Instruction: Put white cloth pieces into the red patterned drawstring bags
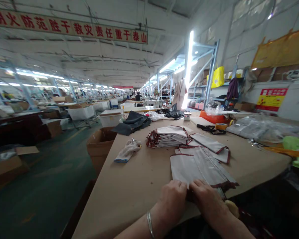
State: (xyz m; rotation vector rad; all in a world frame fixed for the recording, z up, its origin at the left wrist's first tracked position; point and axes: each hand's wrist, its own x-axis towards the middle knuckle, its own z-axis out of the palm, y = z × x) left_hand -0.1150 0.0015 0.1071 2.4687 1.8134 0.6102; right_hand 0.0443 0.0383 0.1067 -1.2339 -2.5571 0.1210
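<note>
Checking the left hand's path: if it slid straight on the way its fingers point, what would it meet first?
The left hand already rests on the near grey fabric pieces; beyond them likely the stacked pieces, though depth is unclear.

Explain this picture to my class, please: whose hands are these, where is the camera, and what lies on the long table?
No machine here: a person's two bare hands, filmed by one camera worn on the head, looking forward and down. The left hand and right hand press the near edge of flat grey fabric pieces with dark red trim on the brown paper-covered table. Whether either grip is closed cannot be told. Further off lie a stack of similar pieces, a white work glove and a yellow tape roll.
</note>
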